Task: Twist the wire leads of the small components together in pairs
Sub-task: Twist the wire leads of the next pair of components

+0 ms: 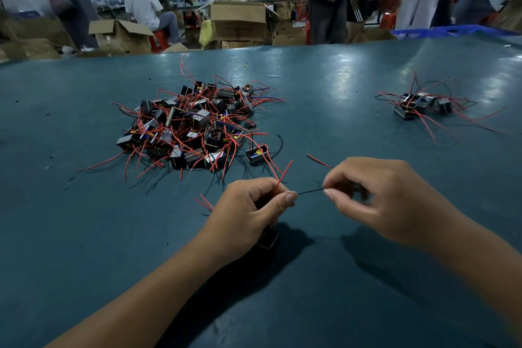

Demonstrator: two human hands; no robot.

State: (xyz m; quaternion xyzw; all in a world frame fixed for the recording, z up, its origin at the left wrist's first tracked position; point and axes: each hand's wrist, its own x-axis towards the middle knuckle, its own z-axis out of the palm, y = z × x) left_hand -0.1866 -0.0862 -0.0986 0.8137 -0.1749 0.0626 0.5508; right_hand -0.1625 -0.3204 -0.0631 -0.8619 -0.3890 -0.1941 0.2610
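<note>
Left grip: left hand (254,206) curled, thumb and fingers pinching the near end of a black lead (310,191); red leads (284,175) stick up out of the same pinch.
Right grip: right hand (375,200) pinching the far end of that black lead between thumb and forefinger; a red-and-black wire end (317,160) pokes out behind the knuckles.
Lead: short black span held taut between the two pinches, just above the tabletop (367,87). Cannot tell whether it is one wire or two already wound together.
Component in hand: small dark block (268,239) under the left palm, mostly hidden. Whether a second one sits under the right hand cannot be seen.
Step, judged: mid-twist on one pair, right fingers likely doing the rolling.
Supply pile: large heap (195,124) of black components with loose red and black leads, centre of the tabletop, beyond the hands. One stray unit (257,154) lies just beside it on the near right.
Done pile, judged: small cluster (421,106) far right, well apart from the heap, looks like the finished pairs.
Progress: early. A handful done, most of the heap left.
Surroundings: cardboard boxes (237,21) and other people past the tabletop's far edge.
</note>
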